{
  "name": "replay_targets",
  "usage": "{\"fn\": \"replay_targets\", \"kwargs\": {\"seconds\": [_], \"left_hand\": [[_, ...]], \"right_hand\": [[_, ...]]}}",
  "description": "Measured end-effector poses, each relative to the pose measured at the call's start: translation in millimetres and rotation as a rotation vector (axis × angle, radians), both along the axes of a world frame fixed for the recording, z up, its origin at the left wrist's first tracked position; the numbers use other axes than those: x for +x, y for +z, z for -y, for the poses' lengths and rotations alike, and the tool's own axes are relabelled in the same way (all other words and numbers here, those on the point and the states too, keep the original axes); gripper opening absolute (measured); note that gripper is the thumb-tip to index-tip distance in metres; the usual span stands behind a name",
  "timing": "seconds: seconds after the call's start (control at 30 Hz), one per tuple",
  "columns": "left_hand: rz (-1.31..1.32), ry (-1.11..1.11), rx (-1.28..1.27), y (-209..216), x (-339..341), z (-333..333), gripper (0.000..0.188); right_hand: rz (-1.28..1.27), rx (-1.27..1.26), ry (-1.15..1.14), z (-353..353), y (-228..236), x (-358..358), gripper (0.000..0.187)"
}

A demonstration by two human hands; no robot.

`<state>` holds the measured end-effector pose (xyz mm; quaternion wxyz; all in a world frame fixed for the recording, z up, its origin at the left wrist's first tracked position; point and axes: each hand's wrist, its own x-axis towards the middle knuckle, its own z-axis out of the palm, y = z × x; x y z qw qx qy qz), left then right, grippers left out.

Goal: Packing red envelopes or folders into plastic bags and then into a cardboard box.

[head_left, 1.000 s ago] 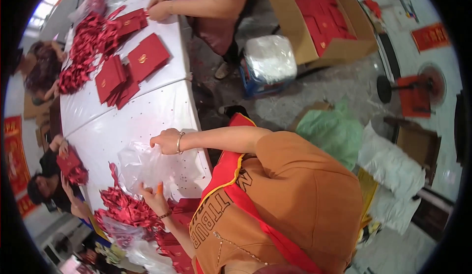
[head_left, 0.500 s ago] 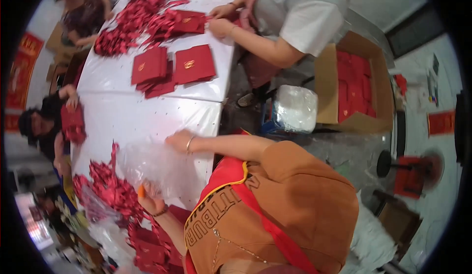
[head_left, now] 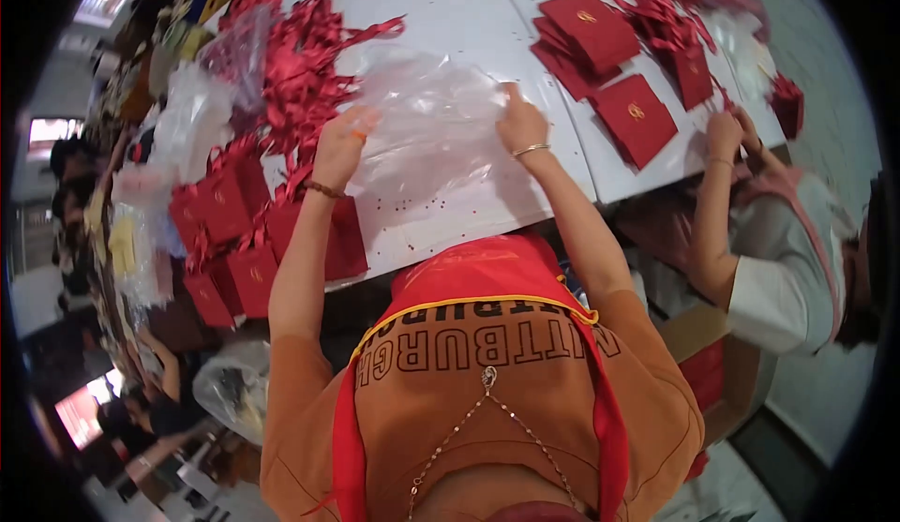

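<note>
A clear plastic bag [head_left: 427, 133] is spread between my two hands over the white table. My left hand [head_left: 342, 147], with an orange cover on one fingertip, has its fingers closed at the bag's left edge. At the opposite edge my right hand [head_left: 523, 126] pinches the film, thumb side up. Left of the bag lies a heap of dark red ribbons [head_left: 305, 63]. Several small red gift bags [head_left: 225, 203] with gold marks stand next to my left forearm.
Red bags in stacks [head_left: 633, 119] lie to the right on the white-covered table [head_left: 469, 208]. A co-worker's hands [head_left: 731, 133] handle ribbon there. Crumpled clear plastic [head_left: 192, 110] is at the far left. Below the right table edge stands a carton [head_left: 727, 381].
The view has swung round, so the table now lies ahead of me. My left hand, its fingers raised before, is now closed at the bag's edge. The bag is stretched wider.
</note>
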<state>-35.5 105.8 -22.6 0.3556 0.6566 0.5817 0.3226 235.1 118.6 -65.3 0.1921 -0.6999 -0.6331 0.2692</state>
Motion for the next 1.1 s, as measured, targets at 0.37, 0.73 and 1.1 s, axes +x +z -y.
{"fn": "replay_targets", "kwargs": {"seconds": [0.37, 0.73, 1.1], "left_hand": [[0.013, -0.417, 0.01, 29, 113, 38, 0.025], [0.485, -0.973, -0.607, 75, 151, 95, 0.04], [0.023, -1.051, 0.194, 159, 117, 90, 0.053]], "right_hand": [[-0.944, -0.146, 0.478, 27, 12, -27, 0.043], [-1.114, -0.105, -0.067, -51, 12, -23, 0.043], [-1.966, -0.161, 0.676, -60, -51, 18, 0.054]]}}
